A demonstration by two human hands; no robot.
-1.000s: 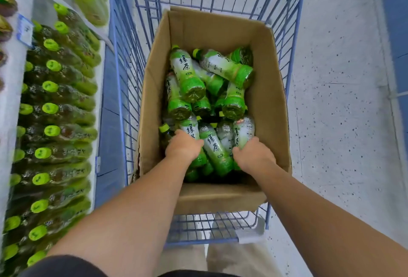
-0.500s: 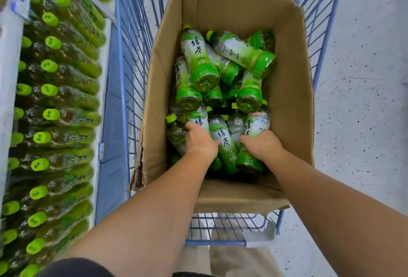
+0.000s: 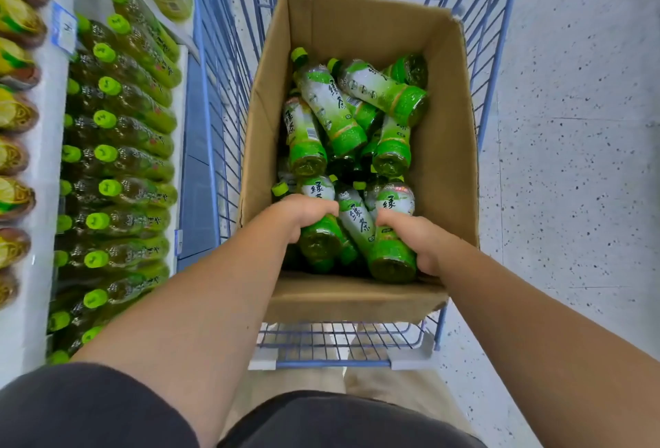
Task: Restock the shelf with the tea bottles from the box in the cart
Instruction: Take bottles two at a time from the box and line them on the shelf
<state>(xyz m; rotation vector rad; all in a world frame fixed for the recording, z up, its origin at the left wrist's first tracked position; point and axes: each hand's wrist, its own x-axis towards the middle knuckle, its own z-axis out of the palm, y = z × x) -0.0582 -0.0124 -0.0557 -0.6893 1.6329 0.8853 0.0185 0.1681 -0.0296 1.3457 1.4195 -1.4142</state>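
Reaching into the box (image 3: 443, 176) in the cart (image 3: 214, 97), the left hand (image 3: 303, 213) was closed around one tea bottle (image 3: 319, 229). The right hand (image 3: 416, 242) gripped another bottle (image 3: 391, 251). The shelf (image 3: 39, 169) stood beside the cart.

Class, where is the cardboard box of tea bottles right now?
The cardboard box sits centre frame inside the blue wire cart, right of the stocked shelf.

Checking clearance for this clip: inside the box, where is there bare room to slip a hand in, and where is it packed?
Free: the far end of the box, bare cardboard beyond the bottles, and a strip along its right wall. Crowded: the near half, where the left hand and right hand each grip a tea bottle among piled ones.
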